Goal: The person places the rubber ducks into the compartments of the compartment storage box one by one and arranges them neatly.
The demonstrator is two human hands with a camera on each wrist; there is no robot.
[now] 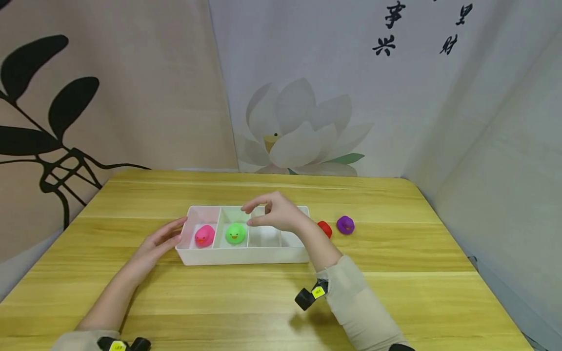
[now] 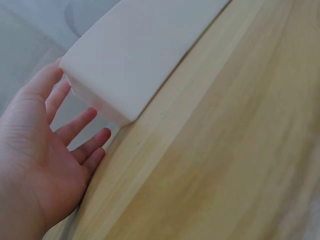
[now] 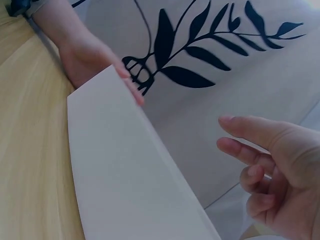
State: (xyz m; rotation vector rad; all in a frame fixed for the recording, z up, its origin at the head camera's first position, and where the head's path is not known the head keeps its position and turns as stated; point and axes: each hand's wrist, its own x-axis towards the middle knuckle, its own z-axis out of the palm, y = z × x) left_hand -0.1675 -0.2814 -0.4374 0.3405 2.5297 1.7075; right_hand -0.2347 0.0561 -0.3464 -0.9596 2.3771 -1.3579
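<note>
Wooden table; right forearm partly covers red toy, white tray.

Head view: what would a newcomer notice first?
The pink toy duck and green toy duck, in the two leftmost compartments of the long white plastic tray, probably stand out first. Next comes the empty right hand above the tray. Then come the small red toy and round purple toy right of the tray, on the yellowish wooden table.

I'm looking forward and down across the desk from the head; left wrist has the white box close up; right wrist, near too, faces left along it; all three share that box.
</note>
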